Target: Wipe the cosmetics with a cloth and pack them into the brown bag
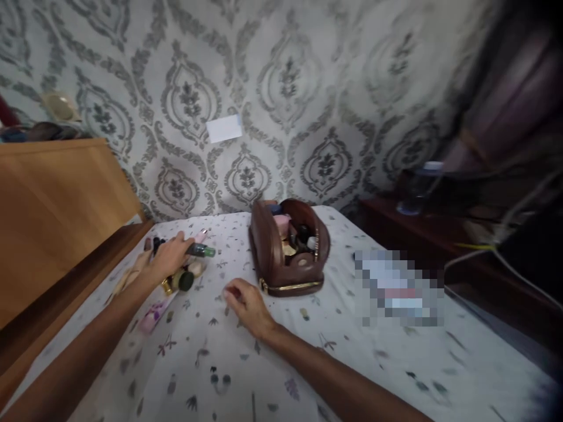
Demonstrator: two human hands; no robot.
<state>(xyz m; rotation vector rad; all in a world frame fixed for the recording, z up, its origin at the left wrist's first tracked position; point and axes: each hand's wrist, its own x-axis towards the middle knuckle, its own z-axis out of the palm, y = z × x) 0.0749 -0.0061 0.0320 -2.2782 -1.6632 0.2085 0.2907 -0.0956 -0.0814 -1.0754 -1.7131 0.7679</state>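
Observation:
On the left of the bed-like surface, my left hand (171, 257) is closed on a small dark bottle (203, 251) with a green end; part of it is hidden by the fingers. Around that hand lie a dark-lidded jar (185, 281), a round cream-coloured item (196, 268), a small gold item (166, 286) and a pink-and-purple tube (153, 316). My right hand (250, 308) hovers or rests by the front of a brown toiletry bag (268, 258), fingers loosely bent and apart, holding nothing. The bag stands unzipped, with several cosmetics inside, including a pink item (281, 224).
A white patterned sheet (246, 375) covers the surface. A wooden board (61, 217) borders the left. At right lie a pixelated item (398, 290), a dark red ledge with a clear bottle (416, 190), and a pale cable (466, 258). Patterned wallpaper (285, 88) rises behind.

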